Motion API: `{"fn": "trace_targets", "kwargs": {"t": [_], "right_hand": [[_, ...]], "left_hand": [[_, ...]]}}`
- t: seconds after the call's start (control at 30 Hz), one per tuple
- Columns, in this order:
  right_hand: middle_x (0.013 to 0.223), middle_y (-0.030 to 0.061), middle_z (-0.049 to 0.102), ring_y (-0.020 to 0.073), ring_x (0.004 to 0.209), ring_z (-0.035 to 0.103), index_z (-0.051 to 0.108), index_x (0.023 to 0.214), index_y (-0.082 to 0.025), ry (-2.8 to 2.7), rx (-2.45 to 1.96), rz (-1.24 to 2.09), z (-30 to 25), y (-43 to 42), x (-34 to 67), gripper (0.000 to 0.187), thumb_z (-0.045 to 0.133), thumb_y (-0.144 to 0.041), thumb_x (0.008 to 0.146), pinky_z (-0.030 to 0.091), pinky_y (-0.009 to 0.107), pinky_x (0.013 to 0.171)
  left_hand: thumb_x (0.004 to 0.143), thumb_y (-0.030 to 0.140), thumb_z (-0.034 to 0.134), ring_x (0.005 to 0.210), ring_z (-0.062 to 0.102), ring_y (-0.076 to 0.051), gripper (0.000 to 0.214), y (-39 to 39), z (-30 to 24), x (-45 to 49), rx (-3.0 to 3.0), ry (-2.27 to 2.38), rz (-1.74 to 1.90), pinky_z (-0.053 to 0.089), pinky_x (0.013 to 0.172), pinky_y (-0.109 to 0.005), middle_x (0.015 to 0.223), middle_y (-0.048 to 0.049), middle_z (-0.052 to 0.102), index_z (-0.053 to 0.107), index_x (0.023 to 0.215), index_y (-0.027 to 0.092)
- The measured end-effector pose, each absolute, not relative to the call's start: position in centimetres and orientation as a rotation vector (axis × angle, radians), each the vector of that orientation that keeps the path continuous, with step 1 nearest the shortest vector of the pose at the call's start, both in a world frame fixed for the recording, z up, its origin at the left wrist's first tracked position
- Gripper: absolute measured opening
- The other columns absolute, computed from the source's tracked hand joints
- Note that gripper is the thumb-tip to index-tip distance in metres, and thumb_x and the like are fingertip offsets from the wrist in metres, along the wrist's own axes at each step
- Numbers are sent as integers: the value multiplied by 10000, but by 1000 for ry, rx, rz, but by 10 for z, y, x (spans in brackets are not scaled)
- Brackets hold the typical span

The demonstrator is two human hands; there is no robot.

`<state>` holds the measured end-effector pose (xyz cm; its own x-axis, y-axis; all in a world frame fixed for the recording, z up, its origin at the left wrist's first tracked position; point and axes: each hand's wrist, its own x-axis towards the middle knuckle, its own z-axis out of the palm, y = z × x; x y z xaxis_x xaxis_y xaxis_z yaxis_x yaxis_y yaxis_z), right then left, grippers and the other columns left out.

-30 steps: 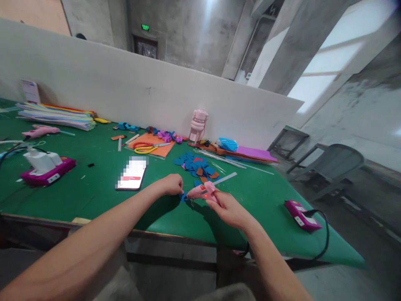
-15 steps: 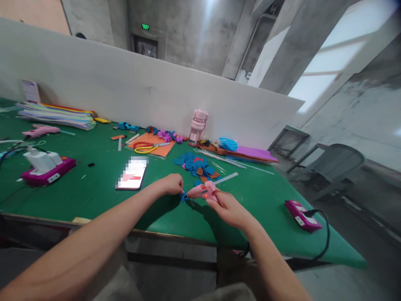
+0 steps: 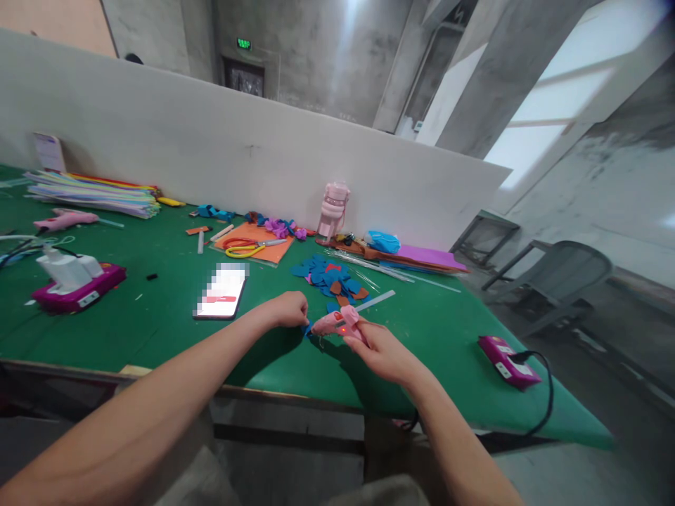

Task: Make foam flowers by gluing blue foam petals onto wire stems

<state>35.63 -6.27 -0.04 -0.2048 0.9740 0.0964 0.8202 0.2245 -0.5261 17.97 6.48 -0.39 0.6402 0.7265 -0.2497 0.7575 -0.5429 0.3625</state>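
Observation:
My left hand (image 3: pixel 292 309) is closed, pinching a small blue felt piece (image 3: pixel 306 329) just above the green table. Wrapped round the handle of a pink hot glue gun (image 3: pixel 332 322) is my right hand (image 3: pixel 378 347). The gun's nozzle points left and meets or nearly meets the blue piece; its exact contact is too small to tell. A red light glows on the gun, and a clear glue stick (image 3: pixel 377 301) sticks out of its back. Beyond the gun lies a pile of blue felt pieces (image 3: pixel 321 270) with some brown and red ones among them.
A phone (image 3: pixel 221 299) lies left of my hands. Scissors (image 3: pixel 245 247) rest on an orange sheet behind it. A pink bottle (image 3: pixel 333 211) stands against the white partition (image 3: pixel 253 140). Purple power strips (image 3: pixel 509 362) sit at right and left; a second glue gun (image 3: pixel 66 219) lies far left.
The glue gun and my right hand have shifted very slightly left, toward the blue piece. My left hand keeps its pinch in nearly the same place.

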Motion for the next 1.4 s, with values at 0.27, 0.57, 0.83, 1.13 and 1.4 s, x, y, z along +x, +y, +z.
{"fn": "trace_targets", "kwargs": {"t": [0.27, 0.57, 0.83, 1.13, 1.4], "right_hand": [[897, 72, 635, 179, 763, 551, 576, 842, -158, -2096, -1674, 506, 1, -63, 355, 220, 410, -303, 837, 418, 284, 696], [828, 85, 625, 189, 775, 551, 573, 822, -142, -2075, -1771, 471, 0, -62, 360, 249, 401, -320, 841, 404, 280, 693], [801, 80, 606, 186, 751, 543, 561, 835, -150, -2034, -1798, 467, 0, -63, 365, 260, 385, -342, 848, 398, 287, 679], [759, 63, 601, 182, 726, 538, 562, 870, -154, -2013, -1756, 476, -1, -64, 367, 252, 392, -339, 844, 398, 283, 665], [690, 27, 584, 123, 566, 493, 546, 786, -157, -1875, -1740, 704, -5, -62, 372, 246, 430, -370, 826, 386, 239, 538]], "left_hand": [[630, 242, 588, 611, 548, -129, 131, 65, -4, 179, 2432, 1155, -107, 358, 520, -194, 660, -25, 660, 682, 668, 160], [640, 241, 599, 630, 561, -139, 143, 67, -6, 179, 2419, 1145, -108, 353, 506, -201, 701, -47, 673, 689, 698, 146], [645, 263, 600, 623, 554, -130, 153, 70, -9, 179, 2422, 1132, -111, 336, 488, -196, 697, -43, 669, 682, 699, 145], [643, 245, 595, 616, 547, -133, 142, 69, -7, 179, 2408, 1118, -99, 332, 494, -200, 676, -45, 659, 679, 685, 140], [620, 236, 600, 583, 509, -128, 116, 71, -10, 178, 2339, 1112, -54, 318, 492, -209, 608, -27, 612, 654, 639, 135]]}}
